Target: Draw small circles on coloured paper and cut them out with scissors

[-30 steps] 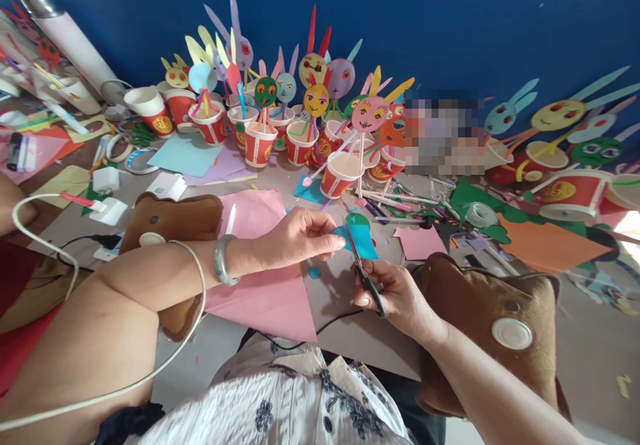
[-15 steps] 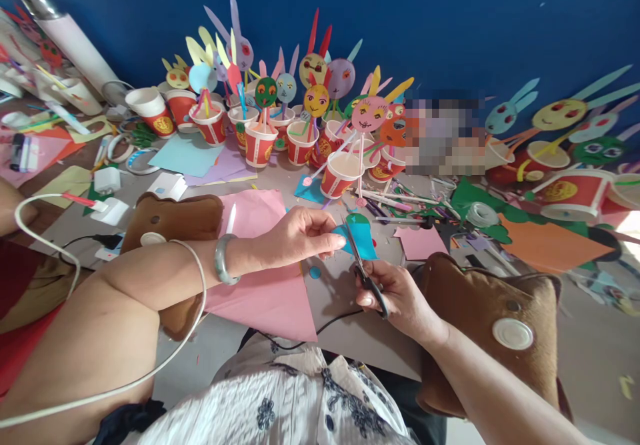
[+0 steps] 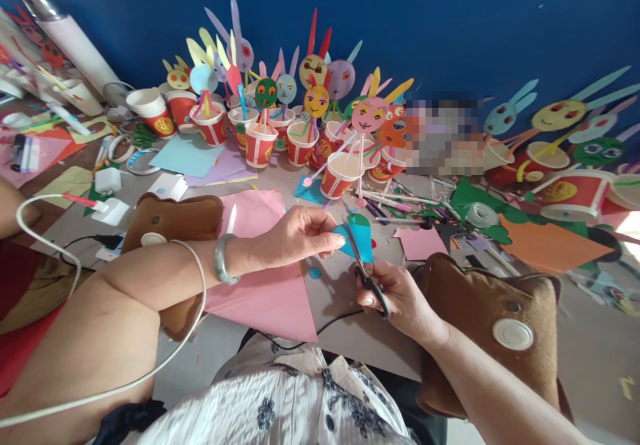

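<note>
My left hand (image 3: 311,235) pinches the left edge of a small blue piece of paper (image 3: 365,243) between thumb and fingers. In my right hand (image 3: 395,291) is a pair of black-handled scissors (image 3: 373,286), with the blades reaching up across the blue paper. A green rounded scrap (image 3: 358,219) shows just behind the blades. Below the paper, a small blue paper disc (image 3: 315,273) lies on the table. Under my left forearm spreads a large pink sheet of paper (image 3: 270,298).
Behind my hands stand several red paper cups (image 3: 341,177) with paper bunny faces. Brown cushions lie left (image 3: 173,215) and right (image 3: 470,298). A pink paper square (image 3: 423,243) and orange paper (image 3: 555,241) rest rightward. A white cable (image 3: 204,285) crosses my left arm.
The blue paper's right side has shifted slightly left and its outline is a little narrower at the scissors. Both hands stay almost in place.
</note>
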A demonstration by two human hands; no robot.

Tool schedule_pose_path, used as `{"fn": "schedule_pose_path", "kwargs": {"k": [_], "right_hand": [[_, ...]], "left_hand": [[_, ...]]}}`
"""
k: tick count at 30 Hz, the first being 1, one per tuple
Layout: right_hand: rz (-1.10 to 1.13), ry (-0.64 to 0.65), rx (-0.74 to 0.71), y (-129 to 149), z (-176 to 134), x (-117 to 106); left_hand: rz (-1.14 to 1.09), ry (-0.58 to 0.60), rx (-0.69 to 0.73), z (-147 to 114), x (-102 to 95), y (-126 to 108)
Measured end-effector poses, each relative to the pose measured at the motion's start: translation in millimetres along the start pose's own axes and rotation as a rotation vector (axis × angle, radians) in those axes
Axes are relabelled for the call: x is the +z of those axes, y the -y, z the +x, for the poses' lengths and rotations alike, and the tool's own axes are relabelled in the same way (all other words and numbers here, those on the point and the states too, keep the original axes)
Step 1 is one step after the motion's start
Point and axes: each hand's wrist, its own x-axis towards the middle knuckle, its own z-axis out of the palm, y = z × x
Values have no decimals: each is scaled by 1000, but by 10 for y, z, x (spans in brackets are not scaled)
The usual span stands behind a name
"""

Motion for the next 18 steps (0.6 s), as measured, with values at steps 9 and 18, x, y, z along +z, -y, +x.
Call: {"fn": "schedule_pose_path", "kwargs": {"k": [9,18], "right_hand": [[-8,0,-12,-10,-5,-20],[-29,-3,-23,-29,-3,-25]], "left_hand": [[43,-15,40,-8,-15,13],[29,-37,33,-18,-16,-23]]}}
